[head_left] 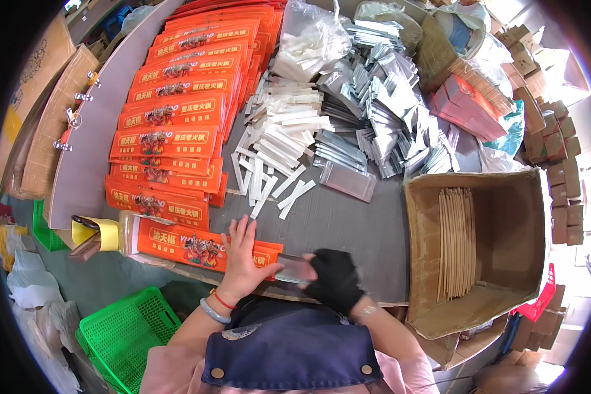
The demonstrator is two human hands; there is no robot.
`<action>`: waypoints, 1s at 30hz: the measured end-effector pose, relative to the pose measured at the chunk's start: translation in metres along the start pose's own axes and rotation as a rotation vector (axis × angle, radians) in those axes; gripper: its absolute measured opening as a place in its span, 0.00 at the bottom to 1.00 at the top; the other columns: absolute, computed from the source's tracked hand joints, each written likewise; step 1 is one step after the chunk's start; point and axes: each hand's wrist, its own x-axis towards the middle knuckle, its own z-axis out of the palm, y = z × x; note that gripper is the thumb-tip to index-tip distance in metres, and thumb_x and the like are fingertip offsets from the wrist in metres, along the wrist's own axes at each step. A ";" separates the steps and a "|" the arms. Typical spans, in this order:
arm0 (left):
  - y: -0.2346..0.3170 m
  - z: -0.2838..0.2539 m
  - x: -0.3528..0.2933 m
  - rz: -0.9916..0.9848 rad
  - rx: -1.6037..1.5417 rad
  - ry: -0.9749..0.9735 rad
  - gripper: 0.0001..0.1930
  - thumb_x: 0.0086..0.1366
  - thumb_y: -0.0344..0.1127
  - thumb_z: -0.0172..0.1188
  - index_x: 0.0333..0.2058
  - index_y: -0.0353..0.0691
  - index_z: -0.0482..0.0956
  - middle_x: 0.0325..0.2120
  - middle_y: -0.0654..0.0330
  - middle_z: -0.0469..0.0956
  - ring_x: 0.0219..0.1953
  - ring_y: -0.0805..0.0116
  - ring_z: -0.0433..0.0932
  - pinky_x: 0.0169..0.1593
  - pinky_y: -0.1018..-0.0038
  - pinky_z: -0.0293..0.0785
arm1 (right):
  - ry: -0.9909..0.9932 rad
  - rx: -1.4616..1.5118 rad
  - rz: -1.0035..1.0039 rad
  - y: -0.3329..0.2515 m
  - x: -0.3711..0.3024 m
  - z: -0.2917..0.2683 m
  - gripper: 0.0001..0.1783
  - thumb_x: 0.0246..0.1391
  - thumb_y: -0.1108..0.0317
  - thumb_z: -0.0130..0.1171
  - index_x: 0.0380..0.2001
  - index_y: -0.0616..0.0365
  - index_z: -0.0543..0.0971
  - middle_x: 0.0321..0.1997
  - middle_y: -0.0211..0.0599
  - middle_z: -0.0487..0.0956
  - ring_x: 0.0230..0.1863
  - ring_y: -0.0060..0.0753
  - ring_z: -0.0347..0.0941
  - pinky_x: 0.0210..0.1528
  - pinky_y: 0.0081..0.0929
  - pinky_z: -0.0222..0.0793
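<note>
We have our left hand near the middle of the worktop's near edge, palm down and open, its fingers spread over the right part of an orange-red wrapper that lies flat along that edge. Our right hand, in a black glove that leaves the fingertips bare, is closed on the right end of a silver packet, which lies level beside the wrapper's right end; the left thumb reaches the packet's left end. The packet and the right fingertips are blurred, so we cannot tell exactly how the fingers sit. On our left wrist we wear a red cord and a pale bangle. More wrappers lie in overlapping stacks along the worktop's left edge, running to the far end. Beside them, around the middle, we have a loose heap of white strips, and to its right a heap of silver packs. A clear plastic bag rests toward the far edge. At the near right corner an open cardboard box holds thin wooden sticks, and at the near left corner we see a yellow holder.
</note>
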 end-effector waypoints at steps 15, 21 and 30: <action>0.007 0.034 0.115 0.276 0.081 0.126 0.05 0.52 0.30 0.66 0.26 0.39 0.78 0.26 0.53 0.75 0.33 0.50 0.75 0.37 0.57 0.70 | 0.459 -0.406 0.125 0.094 0.062 0.012 0.39 0.43 0.50 0.69 0.59 0.48 0.71 0.62 0.51 0.67 0.62 0.56 0.62 0.61 0.51 0.57; -0.007 0.012 0.112 0.319 0.179 0.045 0.05 0.55 0.28 0.62 0.29 0.40 0.75 0.28 0.54 0.73 0.35 0.50 0.73 0.38 0.57 0.68 | 0.639 -0.160 0.229 0.069 -0.006 -0.041 0.35 0.43 0.58 0.70 0.56 0.55 0.72 0.59 0.49 0.71 0.62 0.54 0.64 0.63 0.46 0.58; 0.041 0.028 0.095 0.607 -0.023 -0.065 0.07 0.55 0.28 0.62 0.33 0.39 0.74 0.33 0.55 0.75 0.40 0.52 0.73 0.45 0.61 0.68 | 0.589 -0.491 1.120 0.157 -0.161 -0.067 0.14 0.56 0.59 0.58 0.36 0.59 0.77 0.39 0.47 0.77 0.44 0.51 0.73 0.46 0.46 0.69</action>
